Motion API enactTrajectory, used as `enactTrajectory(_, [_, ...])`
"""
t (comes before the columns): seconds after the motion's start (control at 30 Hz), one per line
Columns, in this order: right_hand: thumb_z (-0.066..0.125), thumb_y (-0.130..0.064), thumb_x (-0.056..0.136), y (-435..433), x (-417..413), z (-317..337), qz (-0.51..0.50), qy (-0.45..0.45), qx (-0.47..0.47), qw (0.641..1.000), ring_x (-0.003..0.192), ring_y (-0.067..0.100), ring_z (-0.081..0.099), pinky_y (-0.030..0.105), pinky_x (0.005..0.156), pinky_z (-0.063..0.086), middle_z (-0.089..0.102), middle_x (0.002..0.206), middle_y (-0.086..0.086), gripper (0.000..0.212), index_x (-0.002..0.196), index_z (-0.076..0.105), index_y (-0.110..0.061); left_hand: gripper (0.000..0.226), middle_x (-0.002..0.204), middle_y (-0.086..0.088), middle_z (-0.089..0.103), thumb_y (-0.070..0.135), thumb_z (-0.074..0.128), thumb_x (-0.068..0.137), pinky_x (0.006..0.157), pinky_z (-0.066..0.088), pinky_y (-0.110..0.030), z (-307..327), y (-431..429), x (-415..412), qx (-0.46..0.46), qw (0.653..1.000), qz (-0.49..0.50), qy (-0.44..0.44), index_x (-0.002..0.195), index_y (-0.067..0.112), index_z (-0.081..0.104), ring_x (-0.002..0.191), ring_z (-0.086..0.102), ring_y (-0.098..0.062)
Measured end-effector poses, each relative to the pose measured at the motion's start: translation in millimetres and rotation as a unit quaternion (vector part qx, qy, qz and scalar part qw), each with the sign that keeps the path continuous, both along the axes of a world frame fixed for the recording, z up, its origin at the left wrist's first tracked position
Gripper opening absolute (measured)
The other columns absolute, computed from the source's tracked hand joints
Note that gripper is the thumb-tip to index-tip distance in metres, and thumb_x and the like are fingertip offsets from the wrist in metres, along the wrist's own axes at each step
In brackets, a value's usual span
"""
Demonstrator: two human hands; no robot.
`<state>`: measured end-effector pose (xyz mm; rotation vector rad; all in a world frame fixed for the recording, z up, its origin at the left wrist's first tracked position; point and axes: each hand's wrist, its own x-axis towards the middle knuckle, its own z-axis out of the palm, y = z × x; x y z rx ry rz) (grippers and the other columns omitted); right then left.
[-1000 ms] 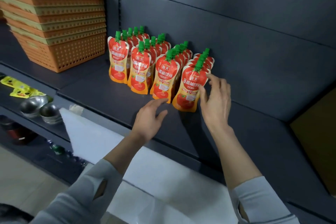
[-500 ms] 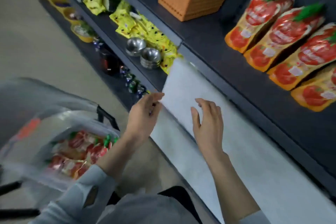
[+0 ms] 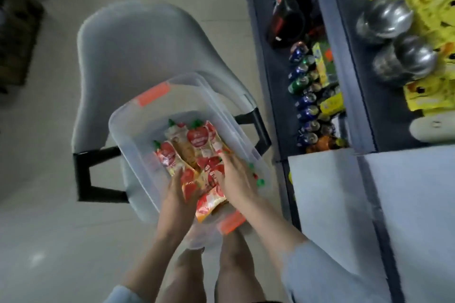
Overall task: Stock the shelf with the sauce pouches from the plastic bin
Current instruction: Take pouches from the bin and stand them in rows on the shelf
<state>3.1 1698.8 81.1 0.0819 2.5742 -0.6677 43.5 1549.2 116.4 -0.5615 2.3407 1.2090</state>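
Soft dim light, overall motion blur

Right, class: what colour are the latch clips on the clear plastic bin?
Orange; the head view shows one latch clip at each end of the bin.

My left hand (image 3: 179,193) and my right hand (image 3: 236,177) sit close side by side in the lower middle of the frame, both reaching down and away from me; the right fingers (image 3: 227,160) lie spread and fairly straight, palm down; the left fingers (image 3: 175,181) are too blurred to read their curl; my left forearm (image 3: 152,248) and right forearm (image 3: 268,214) are bare, rising from the bottom edge; a pale right sleeve (image 3: 310,268) bunches at lower right.
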Motion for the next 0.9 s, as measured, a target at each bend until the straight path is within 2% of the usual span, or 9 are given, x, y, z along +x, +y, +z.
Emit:
enactTrajectory(0.07, [0.052, -0.031, 0.1, -11.8, -28.9, -41.9, 0.026, -0.04, 0.011, 0.999, 0.142, 0.029, 0.039, 0.045, 0.116, 0.035, 0.038, 0.157, 0.01, 0.064, 0.157, 0.023, -0.019, 0.064, 0.146, -0.006, 0.043, 0.02, 0.058, 0.094, 0.092, 0.04, -0.031, -31.6, -1.2, -11.0, -0.009, 1.0, 0.013, -0.018, 0.15, 0.02, 0.027, 0.126, 0.05, -0.029])
enactTrajectory(0.13, [0.049, -0.029, 0.102, -22.4, -55.2, -78.7, 0.045, -0.045, 0.033, 0.997, 0.14, 0.031, 0.042, 0.045, 0.115, 0.037, 0.038, 0.156, 0.014, 0.064, 0.158, 0.02, -0.016, 0.069, 0.15, -0.009, 0.038, 0.02, 0.056, 0.095, 0.09, 0.039, -0.03, -61.2, 1.3, -24.5, -0.023, 0.998, 0.026, -0.045, 0.152, 0.018, 0.019, 0.127, 0.047, -0.031])
enactTrajectory(0.23, [0.045, -0.022, 0.104, -36.3, -82.9, -116.6, 0.048, -0.062, 0.07, 0.994, 0.13, 0.033, 0.051, 0.043, 0.106, 0.044, 0.044, 0.149, 0.017, 0.059, 0.156, 0.019, -0.011, 0.076, 0.153, -0.01, 0.029, 0.023, 0.058, 0.092, 0.103, 0.038, -0.041, -104.9, 6.4, -41.1, -0.032, 0.996, 0.046, -0.07, 0.153, 0.018, 0.013, 0.134, 0.038, -0.034])
enactTrajectory(0.4, [0.068, -0.033, 0.092, -54.3, -91.7, -154.1, 0.1, -0.051, 0.178, 0.978, 0.129, 0.035, 0.048, 0.044, 0.106, 0.045, 0.043, 0.145, 0.021, 0.085, 0.153, 0.018, 0.001, 0.081, 0.159, -0.018, 0.006, 0.023, 0.056, 0.093, 0.118, 0.02, -0.05, -150.0, 13.0, -57.3, -0.075, 0.984, 0.107, -0.119, 0.152, 0.01, 0.002, 0.145, 0.011, -0.038])
enactTrajectory(0.5, [0.078, -0.039, 0.083, -61.7, -100.7, -158.6, 0.095, -0.083, 0.19, 0.974, 0.13, 0.035, 0.047, 0.045, 0.108, 0.044, 0.042, 0.144, 0.021, 0.098, 0.151, 0.021, 0.002, 0.085, 0.159, -0.018, 0.002, 0.025, 0.056, 0.093, 0.117, 0.022, -0.051, -164.1, 11.6, -62.2, -0.1, 0.977, 0.129, -0.14, 0.152, 0.011, -0.004, 0.145, 0.013, -0.039])
enactTrajectory(0.63, [0.081, -0.035, 0.081, -72.9, -115.7, -149.5, 0.069, -0.126, 0.149, 0.978, 0.132, 0.034, 0.047, 0.04, 0.103, 0.047, 0.04, 0.147, 0.02, 0.098, 0.151, 0.02, -0.002, 0.076, 0.157, -0.017, 0.014, 0.019, 0.057, 0.092, 0.111, 0.032, -0.054, -175.6, 11.0, -68.6, -0.127, 0.97, 0.144, -0.148, 0.15, 0.012, 0.009, 0.137, 0.029, -0.042])
enactTrajectory(0.77, [0.075, -0.035, 0.086, -77.6, -119.5, -142.6, 0.018, -0.104, 0.077, 0.992, 0.115, 0.031, 0.062, 0.036, 0.081, 0.049, 0.062, 0.127, 0.013, 0.075, 0.142, 0.032, -0.011, 0.06, 0.143, -0.015, 0.038, 0.014, 0.063, 0.087, 0.102, 0.038, -0.051, -176.0, 3.0, -70.1, -0.129, 0.968, 0.181, -0.112, 0.138, 0.013, 0.031, 0.122, 0.042, -0.041])
enactTrajectory(0.83, [0.079, -0.037, 0.082, -74.4, -119.0, -140.8, -0.018, -0.049, 0.025, 0.998, 0.113, 0.031, 0.064, 0.039, 0.086, 0.054, 0.064, 0.124, 0.01, 0.071, 0.136, 0.038, -0.016, 0.054, 0.133, -0.014, 0.049, 0.015, 0.065, 0.086, 0.098, 0.04, -0.048, -175.2, 2.7, -72.3, -0.126, 0.969, 0.191, -0.096, 0.132, 0.01, 0.037, 0.117, 0.045, -0.038])
enactTrajectory(0.9, [0.081, -0.034, 0.08, -68.4, -118.5, -141.7, -0.027, -0.013, -0.012, 0.999, 0.118, 0.029, 0.062, 0.043, 0.094, 0.054, 0.063, 0.129, 0.009, 0.076, 0.141, 0.039, -0.017, 0.056, 0.128, -0.014, 0.05, 0.014, 0.069, 0.083, 0.1, 0.038, -0.044, -176.4, 3.1, -75.7, -0.139, 0.965, 0.203, -0.086, 0.13, 0.008, 0.039, 0.116, 0.045, -0.035])
